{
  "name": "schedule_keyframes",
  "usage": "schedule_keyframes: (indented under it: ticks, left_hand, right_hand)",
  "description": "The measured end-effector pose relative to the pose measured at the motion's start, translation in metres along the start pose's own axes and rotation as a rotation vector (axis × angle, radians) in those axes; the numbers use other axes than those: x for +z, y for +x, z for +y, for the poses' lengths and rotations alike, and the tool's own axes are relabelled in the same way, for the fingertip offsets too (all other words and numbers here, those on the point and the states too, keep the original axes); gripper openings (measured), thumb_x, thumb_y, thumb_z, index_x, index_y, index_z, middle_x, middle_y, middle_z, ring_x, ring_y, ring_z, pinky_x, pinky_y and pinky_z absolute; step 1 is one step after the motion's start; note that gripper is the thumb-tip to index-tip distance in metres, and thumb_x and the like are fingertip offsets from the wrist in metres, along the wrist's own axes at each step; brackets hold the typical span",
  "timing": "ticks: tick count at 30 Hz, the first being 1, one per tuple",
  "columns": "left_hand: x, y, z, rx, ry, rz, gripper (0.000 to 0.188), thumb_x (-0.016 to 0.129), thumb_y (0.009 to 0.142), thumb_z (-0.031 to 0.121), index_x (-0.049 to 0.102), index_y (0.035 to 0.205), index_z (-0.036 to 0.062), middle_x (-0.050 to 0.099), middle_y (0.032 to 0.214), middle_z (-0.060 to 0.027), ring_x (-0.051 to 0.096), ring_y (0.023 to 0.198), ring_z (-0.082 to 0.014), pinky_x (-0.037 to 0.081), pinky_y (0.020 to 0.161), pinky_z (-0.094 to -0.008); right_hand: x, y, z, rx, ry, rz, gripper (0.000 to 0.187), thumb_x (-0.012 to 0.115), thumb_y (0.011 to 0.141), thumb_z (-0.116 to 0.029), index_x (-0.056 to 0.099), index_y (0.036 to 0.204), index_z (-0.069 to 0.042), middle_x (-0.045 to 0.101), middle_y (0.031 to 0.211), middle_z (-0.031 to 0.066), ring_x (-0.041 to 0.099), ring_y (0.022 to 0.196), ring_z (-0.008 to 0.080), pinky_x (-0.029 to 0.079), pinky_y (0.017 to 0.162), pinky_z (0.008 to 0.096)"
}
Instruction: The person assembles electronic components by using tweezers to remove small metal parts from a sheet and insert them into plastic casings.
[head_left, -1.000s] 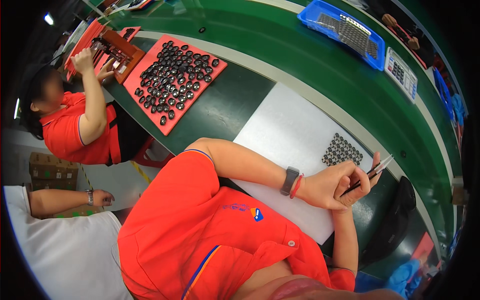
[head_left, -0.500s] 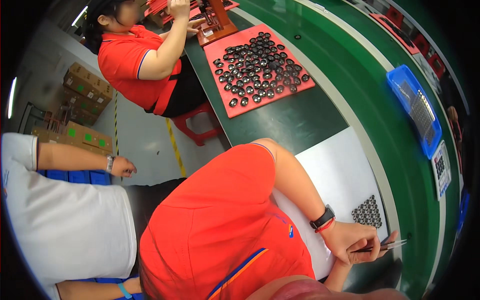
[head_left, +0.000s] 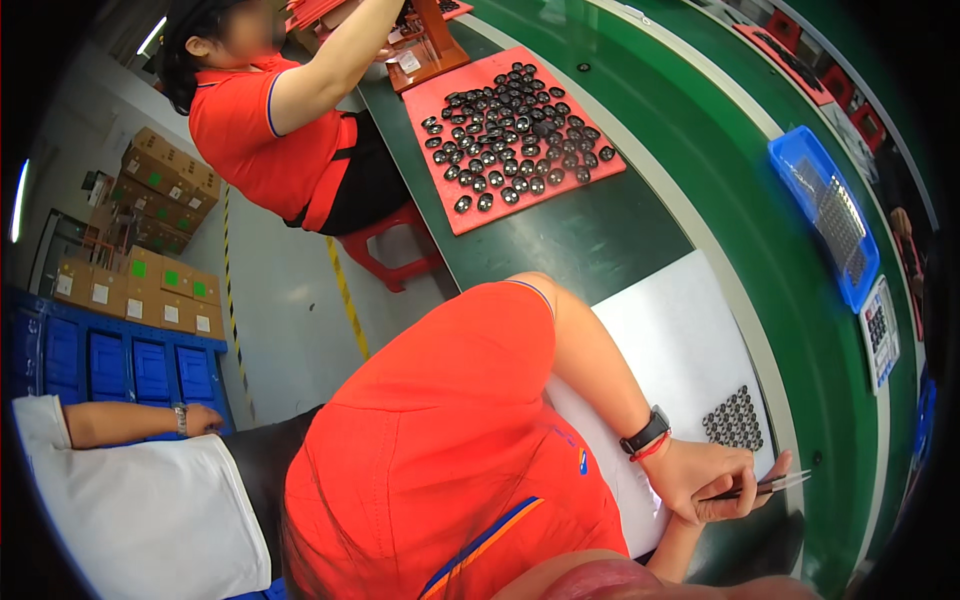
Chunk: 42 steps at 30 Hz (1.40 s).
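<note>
Tweezers with dark grips and bright tips point to the right over the table's edge. Their dark part runs between the closed fingers of my left hand, which wears a black watch and a red cord at the wrist. My right hand is mostly hidden behind the left one; a fingertip shows past it, beside the tweezers. What the rest of its fingers do is out of sight. Just beyond my hands, a cluster of small dark round parts lies in tidy rows on a white sheet.
Many glossy black round pieces cover a pink mat farther up the bench. Along the right runs a green surface with a blue tray. A co-worker in red sits at a press; another in white is at my left.
My hands and the tweezers have barely shifted. The co-worker in white has moved down and left, uncovering blue bins, while the one in red has raised an arm higher.
</note>
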<state>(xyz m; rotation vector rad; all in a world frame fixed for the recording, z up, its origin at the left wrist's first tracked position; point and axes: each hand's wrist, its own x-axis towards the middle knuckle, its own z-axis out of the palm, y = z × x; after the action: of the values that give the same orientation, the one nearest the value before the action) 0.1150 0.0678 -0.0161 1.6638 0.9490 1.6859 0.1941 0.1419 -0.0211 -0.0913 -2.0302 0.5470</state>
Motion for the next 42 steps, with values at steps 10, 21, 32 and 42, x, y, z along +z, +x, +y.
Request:
schedule_keyframes:
  ticks: [10,21,32,42]
  left_hand:
    - [-0.010,0.004,0.000,-0.017,-0.096,0.001,0.043,0.073,0.063,0.008,0.054,0.102,0.0083,0.047,0.099,-0.0112,0.048,0.089,-0.0287,0.039,0.079,-0.0343]
    - [-0.010,0.004,0.010,-0.102,0.104,-0.093,0.057,0.080,0.065,0.007,0.044,0.109,0.0003,0.048,0.098,-0.0109,0.055,0.087,-0.0237,0.046,0.076,-0.0305]
    - [-0.013,0.014,0.009,-0.164,0.069,-0.122,0.063,0.082,0.068,0.015,0.042,0.113,-0.0015,0.052,0.100,-0.0113,0.055,0.089,-0.0195,0.046,0.078,-0.0307]
    - [-0.068,0.101,-0.020,-0.227,0.518,-0.213,0.021,0.070,0.080,0.019,0.063,0.087,0.0003,0.064,0.079,-0.0071,0.061,0.072,-0.0172,0.049,0.065,-0.0287]
  right_hand:
    - [-0.006,-0.022,0.014,-0.008,-0.374,0.164,0.039,0.045,0.094,-0.049,0.044,0.109,-0.013,0.042,0.133,0.0267,0.042,0.122,0.0427,0.023,0.105,0.0556]
    - [-0.015,-0.004,-0.003,-0.039,-0.332,0.136,0.030,0.051,0.092,-0.043,0.054,0.106,-0.016,0.052,0.127,0.0224,0.047,0.123,0.0316,0.013,0.107,0.0566]
    - [-0.015,-0.001,-0.002,0.024,-0.321,0.101,0.035,0.048,0.094,-0.039,0.049,0.114,-0.011,0.048,0.131,0.0254,0.047,0.124,0.0317,0.016,0.108,0.0526]
    - [-0.034,0.007,0.036,0.461,0.061,0.467,0.046,0.031,0.102,-0.018,0.028,0.141,0.006,0.052,0.130,0.0180,0.057,0.111,0.0215,0.040,0.096,0.0291]
